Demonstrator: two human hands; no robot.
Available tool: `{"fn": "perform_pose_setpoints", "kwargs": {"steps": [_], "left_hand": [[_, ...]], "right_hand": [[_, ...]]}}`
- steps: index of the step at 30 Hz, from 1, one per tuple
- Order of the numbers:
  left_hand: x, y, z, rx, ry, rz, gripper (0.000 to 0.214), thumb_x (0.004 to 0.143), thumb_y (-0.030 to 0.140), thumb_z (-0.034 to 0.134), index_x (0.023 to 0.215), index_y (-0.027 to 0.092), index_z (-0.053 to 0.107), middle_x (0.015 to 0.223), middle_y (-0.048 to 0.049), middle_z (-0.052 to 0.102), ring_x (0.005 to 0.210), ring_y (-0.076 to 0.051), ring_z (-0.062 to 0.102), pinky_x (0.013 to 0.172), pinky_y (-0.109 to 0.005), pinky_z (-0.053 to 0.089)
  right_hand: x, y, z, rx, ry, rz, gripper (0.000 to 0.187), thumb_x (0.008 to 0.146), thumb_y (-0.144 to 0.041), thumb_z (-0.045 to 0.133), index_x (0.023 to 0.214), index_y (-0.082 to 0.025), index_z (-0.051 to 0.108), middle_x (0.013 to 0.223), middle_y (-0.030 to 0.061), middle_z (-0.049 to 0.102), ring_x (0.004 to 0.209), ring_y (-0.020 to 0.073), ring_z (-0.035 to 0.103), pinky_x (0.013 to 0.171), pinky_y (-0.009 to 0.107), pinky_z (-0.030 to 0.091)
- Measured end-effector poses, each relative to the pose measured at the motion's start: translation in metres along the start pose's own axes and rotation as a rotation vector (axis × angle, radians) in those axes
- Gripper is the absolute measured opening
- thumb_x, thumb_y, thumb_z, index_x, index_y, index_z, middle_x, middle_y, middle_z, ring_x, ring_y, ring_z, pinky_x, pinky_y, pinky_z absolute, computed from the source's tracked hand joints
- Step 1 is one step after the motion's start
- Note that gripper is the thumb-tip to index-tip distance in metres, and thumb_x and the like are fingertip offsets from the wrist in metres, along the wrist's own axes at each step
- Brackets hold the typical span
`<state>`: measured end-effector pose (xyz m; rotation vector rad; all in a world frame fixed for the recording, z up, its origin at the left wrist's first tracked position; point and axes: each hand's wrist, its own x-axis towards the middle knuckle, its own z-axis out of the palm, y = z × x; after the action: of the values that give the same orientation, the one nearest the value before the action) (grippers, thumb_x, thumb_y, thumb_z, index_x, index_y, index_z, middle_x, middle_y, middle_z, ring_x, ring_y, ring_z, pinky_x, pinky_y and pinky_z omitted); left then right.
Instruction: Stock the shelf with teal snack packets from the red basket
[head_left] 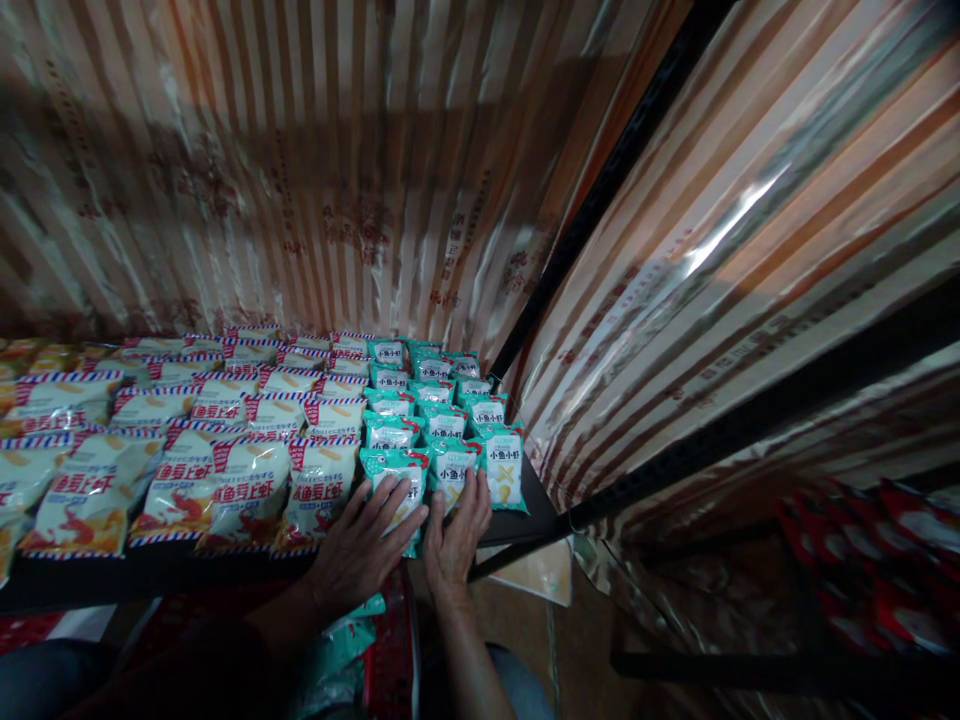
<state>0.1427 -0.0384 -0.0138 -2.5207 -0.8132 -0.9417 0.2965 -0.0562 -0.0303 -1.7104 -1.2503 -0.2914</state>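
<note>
Rows of teal-edged snack bags stand at the right end of a black shelf. My left hand [365, 533] lies with fingers spread over the front left teal snack bag [409, 478]. Against the lower front of the middle teal snack bag [454, 462] rests my right hand [459, 530], its fingers stretched upward. Neither hand wraps around a bag. Beside it, the front right teal snack bag [504, 465] is upright and untouched. To the left of my hands are white snack bags [247, 490] with red and blue striped edges, leaning back in rows.
Striped plastic sheeting [315, 170] hangs behind the shelf [180, 565]. A black metal post [600, 190] rises at its right corner. Below stands a red crate [390, 640] with teal packs [345, 650]. Red packs [885, 560] sit on another rack at right.
</note>
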Motion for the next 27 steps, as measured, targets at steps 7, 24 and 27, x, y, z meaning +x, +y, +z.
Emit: {"fn": "perform_pose_setpoints", "kwargs": {"steps": [7, 24, 27], "left_hand": [[-0.0037, 0.0036, 0.0035, -0.004, 0.029, -0.013, 0.051, 0.085, 0.039, 0.059, 0.134, 0.029, 0.048, 0.144, -0.0062, 0.043, 0.139, -0.027, 0.027, 0.115, -0.045, 0.015], [-0.0028, 0.0009, 0.0017, 0.008, -0.022, 0.066, 0.053, 0.087, 0.037, 0.053, 0.138, 0.027, 0.042, 0.146, -0.0094, 0.041, 0.138, -0.027, 0.029, 0.115, -0.046, 0.013], [-0.0026, 0.0033, -0.0029, -0.009, -0.017, 0.059, 0.051, 0.088, 0.036, 0.052, 0.138, 0.029, 0.043, 0.145, -0.0078, 0.043, 0.137, -0.025, 0.031, 0.115, -0.044, 0.013]], "right_hand": [[-0.0024, 0.0008, -0.0016, -0.002, 0.007, -0.016, 0.056, 0.094, -0.039, 0.04, 0.143, -0.017, 0.026, 0.144, 0.0213, 0.032, 0.135, 0.0305, 0.028, 0.101, 0.056, 0.03], [-0.0052, 0.0005, -0.0049, -0.013, 0.015, -0.053, 0.051, 0.094, -0.036, 0.037, 0.142, -0.019, 0.029, 0.143, 0.0195, 0.034, 0.134, 0.03, 0.029, 0.1, 0.056, 0.032], [-0.0067, -0.0012, -0.0085, -0.031, 0.022, -0.054, 0.051, 0.094, -0.036, 0.038, 0.142, -0.018, 0.029, 0.143, 0.0197, 0.034, 0.134, 0.0302, 0.028, 0.1, 0.056, 0.033]]}}
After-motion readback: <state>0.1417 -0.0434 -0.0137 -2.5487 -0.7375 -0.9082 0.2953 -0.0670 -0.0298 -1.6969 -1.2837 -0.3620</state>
